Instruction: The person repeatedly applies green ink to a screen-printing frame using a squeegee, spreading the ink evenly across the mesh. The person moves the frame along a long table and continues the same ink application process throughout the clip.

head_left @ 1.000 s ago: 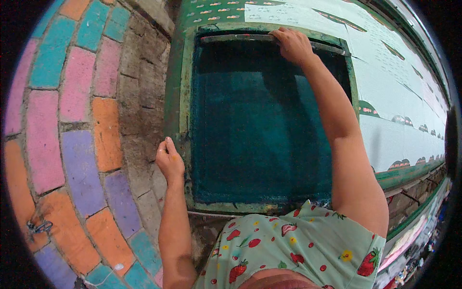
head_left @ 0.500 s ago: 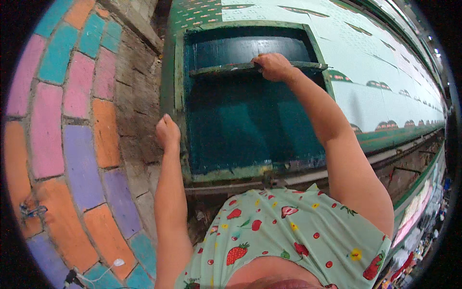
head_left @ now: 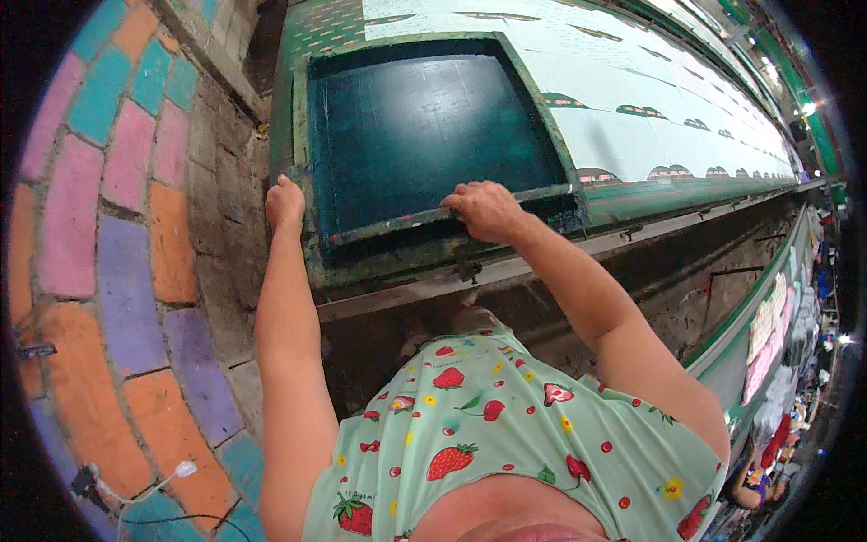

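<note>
My right hand (head_left: 486,211) is closed on a long, paint-marked squeegee bar (head_left: 379,226) near the close end of a square screen frame (head_left: 531,98). Dark teal ink coats the screen (head_left: 424,126), shiny beyond the bar. My left hand (head_left: 285,202) has its fingers curled on the frame's outer left edge, partly hiding what it grips. The frame lies on a long green table (head_left: 668,188) covered with pale sheets (head_left: 623,144) that carry small printed patterns and dark arched shapes.
Painted bricks (head_left: 126,280) in pastel colours and a rough concrete strip (head_left: 217,253) run along the left, with a white cable (head_left: 163,481) lower down. A metal rail (head_left: 650,230) edges the table. At far right are hanging cloths, lights and a person (head_left: 757,479).
The squeegee, held in my right hand, has moved from the screen's far end to its near end, uncovering a shinier surface behind it. The camera view has shifted, showing more of the table's right.
</note>
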Demonstrator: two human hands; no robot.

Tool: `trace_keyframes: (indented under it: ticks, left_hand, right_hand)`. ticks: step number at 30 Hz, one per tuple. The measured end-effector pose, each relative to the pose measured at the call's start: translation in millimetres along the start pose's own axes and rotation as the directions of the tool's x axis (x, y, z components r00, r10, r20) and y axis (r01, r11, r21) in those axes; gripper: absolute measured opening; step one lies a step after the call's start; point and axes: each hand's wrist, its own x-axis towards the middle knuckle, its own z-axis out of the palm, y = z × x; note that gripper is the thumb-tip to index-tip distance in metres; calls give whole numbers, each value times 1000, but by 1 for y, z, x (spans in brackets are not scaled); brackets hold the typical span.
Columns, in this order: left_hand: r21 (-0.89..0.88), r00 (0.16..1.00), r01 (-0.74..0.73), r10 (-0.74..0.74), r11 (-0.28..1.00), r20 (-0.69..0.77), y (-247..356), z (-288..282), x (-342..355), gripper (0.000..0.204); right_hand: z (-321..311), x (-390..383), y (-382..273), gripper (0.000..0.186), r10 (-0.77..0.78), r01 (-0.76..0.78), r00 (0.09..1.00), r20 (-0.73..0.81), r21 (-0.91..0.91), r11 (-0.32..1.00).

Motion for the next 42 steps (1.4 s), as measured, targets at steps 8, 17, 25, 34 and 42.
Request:
trace_keyframes:
  ticks: [8,17,25,34,42]
  left_hand:
    - [66,992,51,-43,997,-118,-3,-11,-2,72]
    - [206,975,141,-100,968,-198,-3,-6,4,70]
    - [335,955,123,-19,934,-298,9,-15,-13,65]
    - [255,969,112,-49,960,-244,9,-5,-8,67]
    - [159,982,101,-73,982,-177,-16,-6,4,68]
  right_hand:
    - [10,-30,-17,49,-141,145,984,-107,26,989]
    - [-33,-69,124,33,-70,270,904,-421,437,858]
    - [13,-85,260,59,343,102,813,-470,695,712]
    - [66,-88,281,43,741,281,619,-259,955,100]
    - [-7,-93,251,54,692,228,719,-68,963,-142]
